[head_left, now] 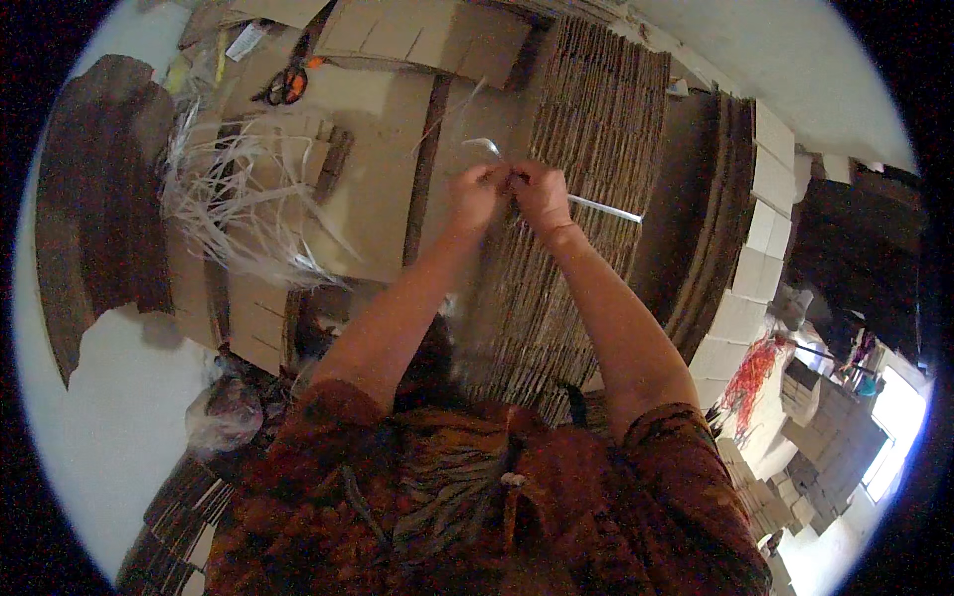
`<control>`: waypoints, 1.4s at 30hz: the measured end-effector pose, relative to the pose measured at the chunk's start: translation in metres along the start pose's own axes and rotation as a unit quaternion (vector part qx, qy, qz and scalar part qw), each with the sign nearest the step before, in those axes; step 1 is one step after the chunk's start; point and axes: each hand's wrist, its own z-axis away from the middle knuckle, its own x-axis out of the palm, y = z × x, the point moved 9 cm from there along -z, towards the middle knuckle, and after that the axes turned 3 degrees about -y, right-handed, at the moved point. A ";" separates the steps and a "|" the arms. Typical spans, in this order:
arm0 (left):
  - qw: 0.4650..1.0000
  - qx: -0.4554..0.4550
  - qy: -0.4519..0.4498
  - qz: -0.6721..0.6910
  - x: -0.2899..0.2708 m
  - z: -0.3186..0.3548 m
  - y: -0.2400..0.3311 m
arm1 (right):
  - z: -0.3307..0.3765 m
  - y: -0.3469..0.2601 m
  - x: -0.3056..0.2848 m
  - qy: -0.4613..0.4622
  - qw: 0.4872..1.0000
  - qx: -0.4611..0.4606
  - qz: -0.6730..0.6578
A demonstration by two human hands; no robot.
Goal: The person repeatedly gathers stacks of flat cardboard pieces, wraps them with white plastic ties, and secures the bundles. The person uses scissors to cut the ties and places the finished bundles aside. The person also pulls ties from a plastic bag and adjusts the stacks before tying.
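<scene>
My left hand [479, 195] and my right hand [542, 199] meet at the left edge of a long stack of corrugated cardboard sheets [601, 109] set on edge. Both sets of fingers are closed in a pinch on a narrow white plastic strap [608, 208]. One length of it runs from my right hand across the stack's top edges; a loose, curled end sticks up beyond the fingertips. What lies between the fingers, a knot or a crossing, is too small to make out.
Scissors with black and orange handles [289, 85] lie on cardboard at the upper left. Below them is a tangled heap of white strips [238, 189]. More cardboard stacks [711, 199] stand to the right. Red strings [750, 382] hang at the far right.
</scene>
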 end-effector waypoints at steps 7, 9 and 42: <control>0.983 0.077 -0.016 0.167 0.009 -0.032 -0.018 | -0.001 -0.005 -0.022 0.101 0.994 0.008 -0.048; 0.993 0.066 -0.026 0.096 0.009 -0.025 -0.008 | 0.004 0.000 -0.020 0.111 0.991 0.018 -0.067; 0.917 -0.217 -0.218 0.254 0.017 -0.031 -0.055 | 0.023 -0.003 0.014 0.039 0.993 0.023 0.110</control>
